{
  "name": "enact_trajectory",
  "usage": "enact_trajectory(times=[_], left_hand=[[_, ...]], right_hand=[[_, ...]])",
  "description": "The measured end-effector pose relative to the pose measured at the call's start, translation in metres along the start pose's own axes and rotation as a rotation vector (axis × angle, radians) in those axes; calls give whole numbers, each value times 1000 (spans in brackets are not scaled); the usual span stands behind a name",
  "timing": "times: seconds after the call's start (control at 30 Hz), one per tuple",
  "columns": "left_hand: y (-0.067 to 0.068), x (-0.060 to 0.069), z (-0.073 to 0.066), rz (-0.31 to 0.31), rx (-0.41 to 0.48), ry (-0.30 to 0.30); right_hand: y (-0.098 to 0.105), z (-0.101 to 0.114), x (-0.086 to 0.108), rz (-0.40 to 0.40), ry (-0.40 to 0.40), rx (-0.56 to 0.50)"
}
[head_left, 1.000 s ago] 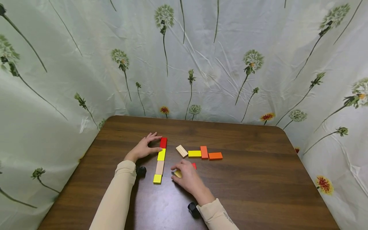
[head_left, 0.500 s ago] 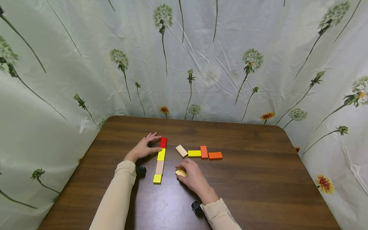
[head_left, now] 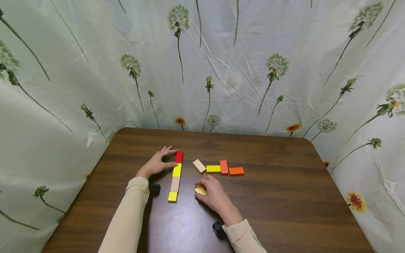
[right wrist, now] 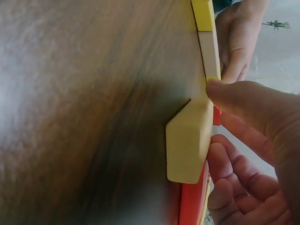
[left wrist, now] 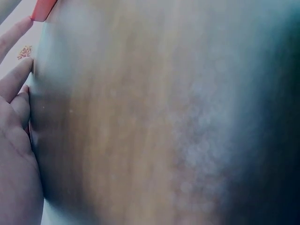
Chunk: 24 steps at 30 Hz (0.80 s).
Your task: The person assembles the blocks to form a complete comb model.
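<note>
The left hand [head_left: 157, 163] is resting with fingers outstretched, touching the red end of a block row [head_left: 175, 184]. The right hand [head_left: 213, 194] is pinching a cream block [head_left: 200, 190], which is lying on the bench [head_left: 284, 203] near another red block [right wrist: 191, 204].

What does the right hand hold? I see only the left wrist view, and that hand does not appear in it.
Observer: The right hand holds a pale yellow block.
Operator: At the top of my view I see a red block. Where is it placed?
Observer: It is at the far end of a row of four blocks.
Operator: Thank you. Which block is at the near end?
Observer: A bright yellow block.
</note>
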<state>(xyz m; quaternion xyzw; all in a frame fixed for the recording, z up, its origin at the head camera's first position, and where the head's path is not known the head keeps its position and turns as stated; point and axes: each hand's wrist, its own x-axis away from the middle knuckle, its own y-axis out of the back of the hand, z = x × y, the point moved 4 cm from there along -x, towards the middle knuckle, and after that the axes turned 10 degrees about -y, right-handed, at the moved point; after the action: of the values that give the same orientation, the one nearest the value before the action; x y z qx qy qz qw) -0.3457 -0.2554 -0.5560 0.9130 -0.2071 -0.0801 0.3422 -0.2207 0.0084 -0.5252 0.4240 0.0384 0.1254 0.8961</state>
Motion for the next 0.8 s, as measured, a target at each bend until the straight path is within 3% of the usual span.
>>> enact_trajectory(times=[0.47,0.8], left_hand=[[3,0,3,32,-17,-13],[2,-2,1,34,-34,-9]], right_hand=[[5,-3,16,47,10,-47],[8,-11,28,60,5,-12]])
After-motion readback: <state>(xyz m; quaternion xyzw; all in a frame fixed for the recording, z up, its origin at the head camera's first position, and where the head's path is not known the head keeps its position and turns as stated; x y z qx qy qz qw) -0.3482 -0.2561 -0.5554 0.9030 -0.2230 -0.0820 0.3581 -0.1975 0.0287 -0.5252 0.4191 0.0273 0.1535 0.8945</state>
